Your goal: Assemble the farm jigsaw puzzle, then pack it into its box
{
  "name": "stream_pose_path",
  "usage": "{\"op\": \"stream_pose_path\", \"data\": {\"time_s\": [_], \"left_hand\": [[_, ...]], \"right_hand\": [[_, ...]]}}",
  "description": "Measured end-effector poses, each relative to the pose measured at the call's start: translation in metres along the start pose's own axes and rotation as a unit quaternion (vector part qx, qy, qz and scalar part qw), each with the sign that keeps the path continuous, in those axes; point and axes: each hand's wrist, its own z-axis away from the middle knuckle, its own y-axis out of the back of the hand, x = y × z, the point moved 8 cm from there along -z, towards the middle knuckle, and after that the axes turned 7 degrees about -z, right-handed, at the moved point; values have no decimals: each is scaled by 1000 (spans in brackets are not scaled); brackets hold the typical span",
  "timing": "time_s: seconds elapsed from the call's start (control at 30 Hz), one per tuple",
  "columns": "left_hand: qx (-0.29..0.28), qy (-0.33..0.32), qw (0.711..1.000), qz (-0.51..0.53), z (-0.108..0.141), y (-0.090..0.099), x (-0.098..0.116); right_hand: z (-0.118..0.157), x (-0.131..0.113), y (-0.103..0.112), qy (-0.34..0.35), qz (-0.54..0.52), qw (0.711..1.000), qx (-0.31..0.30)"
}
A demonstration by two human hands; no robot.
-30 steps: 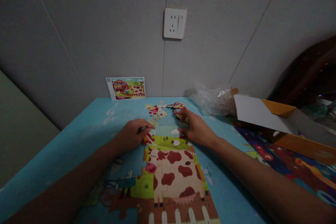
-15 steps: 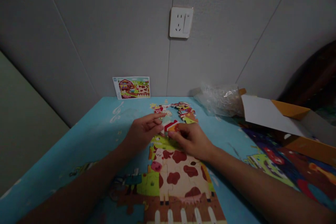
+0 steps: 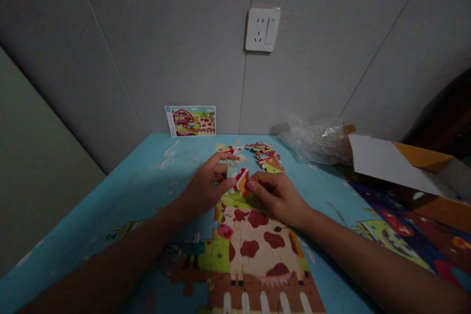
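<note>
My right hand (image 3: 275, 194) pinches a small puzzle piece (image 3: 242, 181), red, white and orange, between thumb and fingers, above the top edge of the partly joined puzzle (image 3: 253, 250). Close to the piece's left side is my left hand (image 3: 211, 179), its thumb tip at the edge and its index finger stretched out apart. Whether that thumb presses on the piece I cannot tell. The joined part of the puzzle shows a brown-spotted cow and a white fence. Beyond my hands lie several loose puzzle pieces (image 3: 268, 154), some overlapping.
A farm picture card (image 3: 191, 121) leans on the wall at the back. To the right are a crumpled clear plastic bag (image 3: 316, 142) and an open box (image 3: 423, 169) with its white flap raised. A blue patterned cover (image 3: 147, 176) lies underneath. A socket (image 3: 262, 29) is on the wall.
The puzzle piece has turned in my right hand to a steeper tilt. My left hand's thumb and index finger have spread wider apart. The whole view has shifted slightly.
</note>
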Motion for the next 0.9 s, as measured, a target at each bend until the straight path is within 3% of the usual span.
{"op": "stream_pose_path", "data": {"time_s": [0.13, 0.27, 0.33, 0.5, 0.57, 0.77, 0.9], "left_hand": [[99, 26, 995, 8, -7, 23, -10], [150, 86, 983, -68, -9, 43, -25], [125, 116, 979, -108, -10, 47, -34], [-50, 156, 970, -178, -12, 43, -51], [-96, 155, 963, -198, -11, 43, -53], [-149, 109, 941, -284, -8, 41, -44], [-146, 93, 928, -330, -8, 40, -38]], "right_hand": [[3, -1, -17, -2, 10, 995, -102], [4, 6, -18, -17, 15, 993, -114], [3, 12, -15, -32, 13, 994, -108], [3, 16, -14, -47, 24, 993, -110], [3, 16, -15, -50, 28, 992, -116], [3, 19, -15, -59, 33, 991, -116], [2, 19, -16, -61, 30, 991, -119]]}}
